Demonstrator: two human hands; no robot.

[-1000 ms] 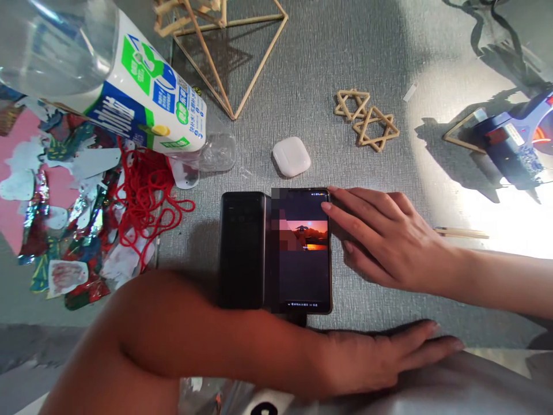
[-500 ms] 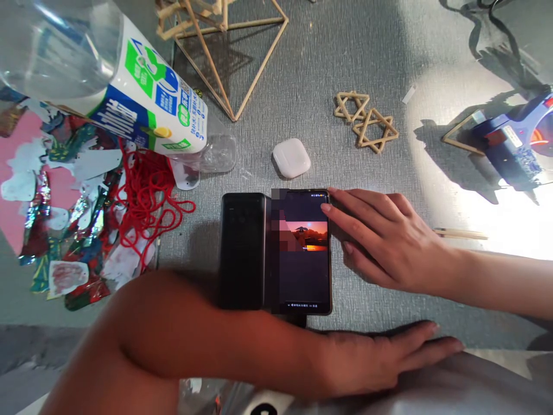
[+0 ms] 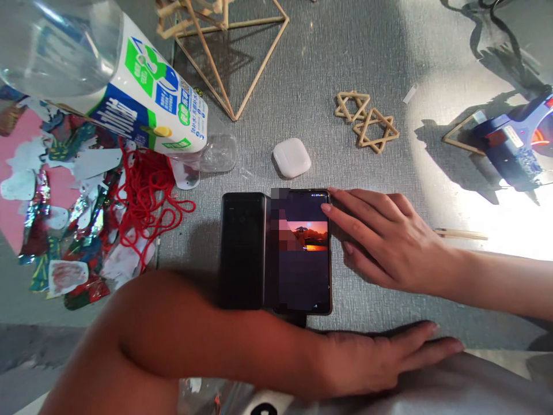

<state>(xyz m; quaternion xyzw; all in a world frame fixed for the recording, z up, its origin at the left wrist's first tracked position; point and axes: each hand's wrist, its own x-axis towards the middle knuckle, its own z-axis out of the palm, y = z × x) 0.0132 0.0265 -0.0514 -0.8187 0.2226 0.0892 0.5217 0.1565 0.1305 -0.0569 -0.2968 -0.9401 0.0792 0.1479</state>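
A phone (image 3: 305, 282) lies screen up, showing a red-orange sunset picture on a dark screen. My right hand (image 3: 384, 239) comes in from the right with its fingers stretched out. One fingertip rests on the phone's upper right edge, and nothing is gripped. Left of the phone, a black power bank or similar dark block (image 3: 242, 251) lies alongside. My left forearm crosses in front of both. My left hand (image 3: 371, 363) lies at the table's near edge by grey cloth, its visible fingers extended and holding nothing. Above the phone sits a white earbud case (image 3: 292, 158).
A large plastic bottle (image 3: 159, 92) lies at left, near red cord (image 3: 144, 196) and painted scraps (image 3: 67, 279). Behind stands a wooden stick frame (image 3: 261, 69). Two stick stars (image 3: 375, 131) lie right of centre. A blue device (image 3: 512, 144) with an orange glow stands at right.
The line of text at the bottom of the phone's screen has gone, leaving a small mark there. Both hands stay where they were.
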